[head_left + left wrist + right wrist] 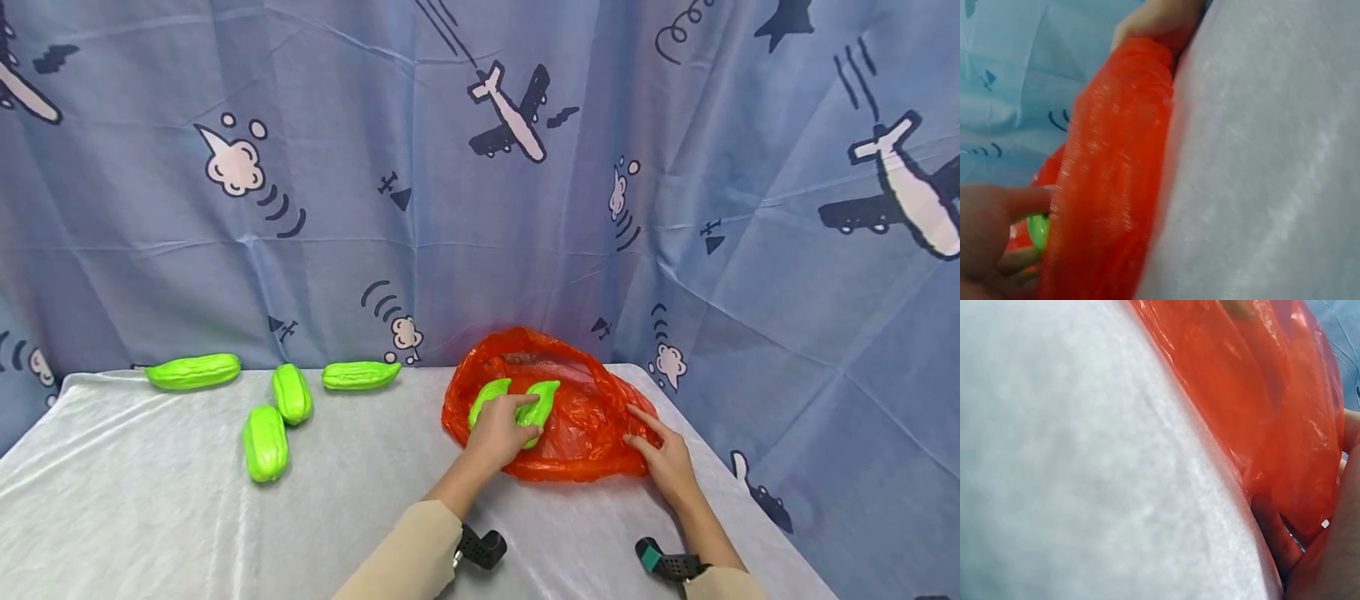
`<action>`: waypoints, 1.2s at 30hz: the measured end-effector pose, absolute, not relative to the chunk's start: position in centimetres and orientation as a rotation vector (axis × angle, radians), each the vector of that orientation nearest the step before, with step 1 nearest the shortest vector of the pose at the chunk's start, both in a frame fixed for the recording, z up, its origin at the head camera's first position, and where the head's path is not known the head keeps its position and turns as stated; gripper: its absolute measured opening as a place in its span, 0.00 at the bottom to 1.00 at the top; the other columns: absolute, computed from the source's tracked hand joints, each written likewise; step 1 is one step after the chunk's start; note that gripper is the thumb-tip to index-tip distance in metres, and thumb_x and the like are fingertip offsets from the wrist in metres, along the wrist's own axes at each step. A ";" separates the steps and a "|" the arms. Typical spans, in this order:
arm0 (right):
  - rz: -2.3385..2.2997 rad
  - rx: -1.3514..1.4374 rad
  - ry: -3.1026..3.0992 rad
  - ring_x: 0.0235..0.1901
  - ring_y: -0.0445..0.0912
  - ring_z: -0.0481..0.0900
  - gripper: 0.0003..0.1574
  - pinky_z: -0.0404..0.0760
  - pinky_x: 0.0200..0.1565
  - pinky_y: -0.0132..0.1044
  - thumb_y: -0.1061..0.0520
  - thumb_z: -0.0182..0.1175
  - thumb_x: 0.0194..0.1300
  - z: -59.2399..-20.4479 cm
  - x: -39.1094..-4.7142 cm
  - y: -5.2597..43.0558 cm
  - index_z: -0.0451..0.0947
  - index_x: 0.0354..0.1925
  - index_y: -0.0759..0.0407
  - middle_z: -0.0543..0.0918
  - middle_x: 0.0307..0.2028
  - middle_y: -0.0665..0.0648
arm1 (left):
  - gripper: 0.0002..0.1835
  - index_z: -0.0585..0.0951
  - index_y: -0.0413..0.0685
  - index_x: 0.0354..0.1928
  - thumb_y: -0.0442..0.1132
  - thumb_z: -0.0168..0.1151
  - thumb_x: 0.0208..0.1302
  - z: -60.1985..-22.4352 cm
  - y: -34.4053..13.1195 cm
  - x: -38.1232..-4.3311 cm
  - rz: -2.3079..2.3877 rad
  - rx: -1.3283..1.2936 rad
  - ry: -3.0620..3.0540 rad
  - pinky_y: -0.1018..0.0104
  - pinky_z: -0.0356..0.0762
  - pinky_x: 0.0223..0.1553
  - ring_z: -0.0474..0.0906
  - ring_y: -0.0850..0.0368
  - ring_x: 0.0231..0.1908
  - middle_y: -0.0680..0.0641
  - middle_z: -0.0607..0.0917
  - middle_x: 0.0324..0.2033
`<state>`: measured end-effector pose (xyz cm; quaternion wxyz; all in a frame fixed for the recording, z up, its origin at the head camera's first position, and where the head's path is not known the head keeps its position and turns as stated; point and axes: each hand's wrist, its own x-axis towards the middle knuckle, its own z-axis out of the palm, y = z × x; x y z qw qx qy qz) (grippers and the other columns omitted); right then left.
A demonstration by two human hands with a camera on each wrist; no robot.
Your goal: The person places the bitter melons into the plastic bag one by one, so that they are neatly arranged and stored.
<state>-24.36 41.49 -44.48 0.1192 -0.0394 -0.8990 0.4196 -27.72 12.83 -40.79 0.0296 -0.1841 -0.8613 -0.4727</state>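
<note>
My left hand (pixel 497 435) reaches into the mouth of a red plastic bag (pixel 581 468) and holds a ridged, bright green bitter melon (pixel 546 398) between thumb and fingers. A second bitter melon (pixel 489 392) lies in the bag, partly hidden behind that hand. On the bag's right side, my right hand (pixel 672 468) grips the thin plastic; the right wrist view shows fingers (pixel 1270 528) against the crumpled film. In the left wrist view, only a small part of the held melon (pixel 1039 231) shows past the bag wall.
To the left on the white-covered table (pixel 360 483) lie several more green melons: one at the far left (pixel 193 372), one near the back edge (pixel 361 376), and an upper one (pixel 292 394) touching a lower one (pixel 266 443). A blue printed curtain (pixel 337 167) hangs behind.
</note>
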 end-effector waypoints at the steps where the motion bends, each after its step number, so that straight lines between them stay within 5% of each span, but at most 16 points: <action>1: 1.226 -0.115 -2.628 0.67 0.61 0.68 0.33 0.68 0.46 0.14 0.55 0.54 0.74 -44.5 -24.4 41.5 0.65 0.75 0.56 0.67 0.72 0.71 | 0.26 0.83 0.50 0.61 0.37 0.74 0.59 -40.9 12.9 -27.8 -1.454 -0.566 -2.661 0.74 0.75 0.36 0.77 0.59 0.41 0.47 0.87 0.56; 10: 1.257 -0.121 -2.627 0.66 0.60 0.69 0.34 0.72 0.45 0.15 0.55 0.54 0.74 -44.7 -24.6 41.5 0.64 0.75 0.56 0.66 0.73 0.70 | 0.26 0.83 0.46 0.60 0.35 0.74 0.58 -41.4 13.0 -27.7 -1.373 -0.586 -2.660 0.59 0.83 0.58 0.82 0.53 0.57 0.47 0.87 0.57; 36: 1.197 -0.112 -2.631 0.64 0.61 0.71 0.34 0.68 0.47 0.15 0.55 0.54 0.74 -44.4 -24.0 41.4 0.65 0.74 0.57 0.69 0.71 0.71 | 0.24 0.82 0.44 0.61 0.38 0.70 0.63 -42.0 12.9 -27.8 -1.186 -0.628 -2.708 0.54 0.79 0.63 0.80 0.49 0.61 0.45 0.85 0.58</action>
